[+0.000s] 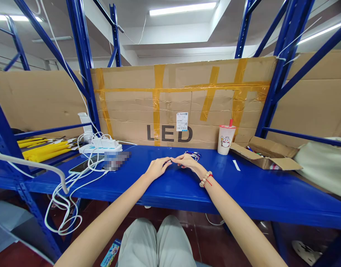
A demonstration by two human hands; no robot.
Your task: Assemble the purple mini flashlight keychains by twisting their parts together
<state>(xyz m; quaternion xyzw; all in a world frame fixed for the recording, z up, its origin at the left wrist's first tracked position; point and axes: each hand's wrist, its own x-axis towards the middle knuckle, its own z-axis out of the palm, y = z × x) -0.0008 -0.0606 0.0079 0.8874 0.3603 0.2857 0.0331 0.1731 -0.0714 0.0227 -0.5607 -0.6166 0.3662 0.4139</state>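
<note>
Head view — left hand (157, 168), right hand (186, 161) together; blue parts (196, 155) just behind.

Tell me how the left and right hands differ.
The right hand wears a beaded bracelet at the wrist; the left hand has none. The right hand is nearer the small blue items, the left hand farther. Both are over the blue shelf, close together.

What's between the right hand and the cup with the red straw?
In the head view, a small pile of blue, shiny pieces lies close by the right hand, then blue tabletop up to the cup. The pieces are too small to name.
</note>
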